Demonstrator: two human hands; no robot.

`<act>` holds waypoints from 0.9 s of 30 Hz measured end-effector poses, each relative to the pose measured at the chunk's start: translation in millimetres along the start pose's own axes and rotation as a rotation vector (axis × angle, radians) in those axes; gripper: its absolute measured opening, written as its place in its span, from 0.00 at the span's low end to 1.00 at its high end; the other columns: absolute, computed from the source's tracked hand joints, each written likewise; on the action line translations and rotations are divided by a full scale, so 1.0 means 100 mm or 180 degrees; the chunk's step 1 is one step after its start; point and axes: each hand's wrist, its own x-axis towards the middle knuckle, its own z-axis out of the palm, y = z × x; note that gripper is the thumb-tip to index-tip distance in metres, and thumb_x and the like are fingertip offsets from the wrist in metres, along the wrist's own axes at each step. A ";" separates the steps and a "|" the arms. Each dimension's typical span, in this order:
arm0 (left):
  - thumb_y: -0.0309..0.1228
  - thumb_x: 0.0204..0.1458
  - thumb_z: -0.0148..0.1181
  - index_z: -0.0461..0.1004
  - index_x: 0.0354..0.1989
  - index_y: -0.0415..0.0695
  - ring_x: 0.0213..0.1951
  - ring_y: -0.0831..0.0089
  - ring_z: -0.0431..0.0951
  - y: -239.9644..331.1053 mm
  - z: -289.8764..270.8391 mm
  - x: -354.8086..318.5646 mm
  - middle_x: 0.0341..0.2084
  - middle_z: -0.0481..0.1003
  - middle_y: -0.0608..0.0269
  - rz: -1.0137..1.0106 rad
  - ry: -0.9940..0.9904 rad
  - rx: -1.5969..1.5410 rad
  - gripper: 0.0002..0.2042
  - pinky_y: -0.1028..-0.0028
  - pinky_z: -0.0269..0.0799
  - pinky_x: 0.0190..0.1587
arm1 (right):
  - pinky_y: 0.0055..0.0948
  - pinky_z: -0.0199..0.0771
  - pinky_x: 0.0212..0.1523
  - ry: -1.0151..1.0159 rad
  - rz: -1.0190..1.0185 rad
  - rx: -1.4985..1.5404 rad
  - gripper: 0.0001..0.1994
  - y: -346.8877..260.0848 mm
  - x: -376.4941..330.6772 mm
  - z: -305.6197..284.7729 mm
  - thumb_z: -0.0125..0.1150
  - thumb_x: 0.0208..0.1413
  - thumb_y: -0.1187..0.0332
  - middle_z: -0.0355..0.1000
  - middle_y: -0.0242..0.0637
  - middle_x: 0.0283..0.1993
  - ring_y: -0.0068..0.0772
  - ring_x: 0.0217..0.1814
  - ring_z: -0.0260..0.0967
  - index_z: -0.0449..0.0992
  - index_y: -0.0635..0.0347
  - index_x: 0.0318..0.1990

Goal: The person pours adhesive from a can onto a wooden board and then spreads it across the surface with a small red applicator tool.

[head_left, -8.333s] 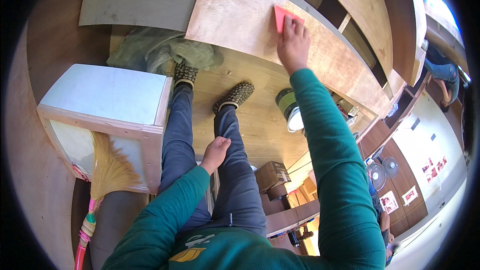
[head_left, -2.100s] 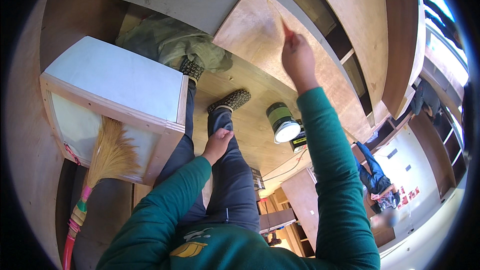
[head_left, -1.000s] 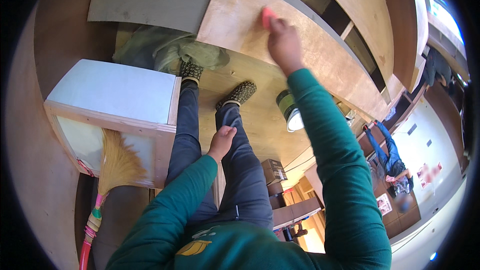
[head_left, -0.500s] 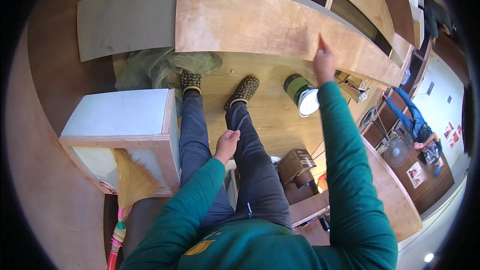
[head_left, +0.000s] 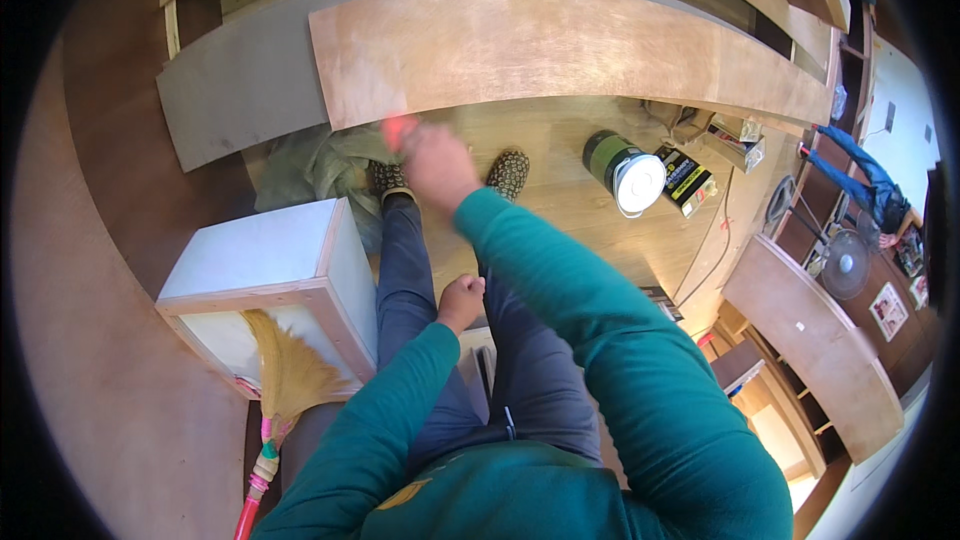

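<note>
My right hand point(head_left: 435, 162) is now sweeping back to the left end of the plywood board point(head_left: 560, 45), fingers closed around the pink sanding block point(head_left: 398, 128), blurred. My left hand point(head_left: 462, 298) is resting fisted, empty, on my thigh.

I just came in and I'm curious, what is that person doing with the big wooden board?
A person in a green top sits facing a long plywood board leaning against the wall. Their right hand presses a small pink block at the board's lower left edge; it is blurred. Their left hand rests closed on their knee. A paint can stands nearby.
</note>
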 end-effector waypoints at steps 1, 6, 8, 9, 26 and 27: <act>0.37 0.61 0.56 0.76 0.32 0.36 0.36 0.46 0.80 -0.16 0.04 0.05 0.29 0.79 0.44 0.0449 0.0084 0.0300 0.14 0.57 0.74 0.42 | 0.44 0.77 0.44 -0.0360 -0.0158 0.0149 0.11 -0.19 -0.09 0.07 0.54 0.56 0.69 0.77 0.42 0.45 0.47 0.45 0.76 0.78 0.60 0.45; 0.35 0.58 0.55 0.77 0.36 0.36 0.45 0.41 0.79 0.17 -0.15 -0.23 0.37 0.79 0.38 0.0692 -0.0014 0.1147 0.13 0.51 0.73 0.48 | 0.48 0.77 0.49 0.0050 0.0111 0.1853 0.12 -0.18 -0.57 0.16 0.54 0.59 0.67 0.77 0.48 0.42 0.55 0.47 0.75 0.80 0.60 0.44; 0.33 0.57 0.55 0.77 0.37 0.38 0.45 0.42 0.79 0.32 -0.13 -0.33 0.37 0.79 0.38 0.0474 -0.0180 0.1242 0.11 0.52 0.73 0.48 | 0.49 0.76 0.50 0.0111 0.0594 0.2186 0.12 0.17 -0.80 0.06 0.54 0.60 0.66 0.77 0.51 0.42 0.58 0.46 0.74 0.81 0.61 0.44; 0.32 0.57 0.56 0.77 0.37 0.38 0.44 0.44 0.80 0.31 -0.12 -0.33 0.36 0.79 0.40 0.0479 -0.0230 0.1205 0.10 0.54 0.74 0.47 | 0.50 0.75 0.50 0.0156 0.0865 0.2307 0.12 0.41 -0.94 0.00 0.54 0.60 0.65 0.77 0.53 0.42 0.59 0.46 0.74 0.81 0.61 0.44; 0.34 0.60 0.63 0.76 0.50 0.40 0.29 0.76 0.74 0.71 -1.16 -0.88 0.26 0.74 0.66 0.0753 -0.0331 0.1022 0.14 0.72 0.73 0.38 | 0.47 0.75 0.51 -0.0432 0.2695 0.2129 0.18 1.62 -3.44 -0.71 0.54 0.65 0.58 0.79 0.55 0.44 0.58 0.48 0.76 0.80 0.60 0.52; 0.35 0.60 0.64 0.76 0.51 0.40 0.29 0.77 0.74 0.73 -1.20 -0.93 0.26 0.74 0.67 0.0832 -0.0279 0.1268 0.15 0.72 0.73 0.38 | 0.46 0.75 0.51 -0.0445 0.2776 0.2165 0.18 1.62 -3.56 -0.70 0.54 0.65 0.58 0.79 0.55 0.45 0.58 0.48 0.77 0.80 0.60 0.53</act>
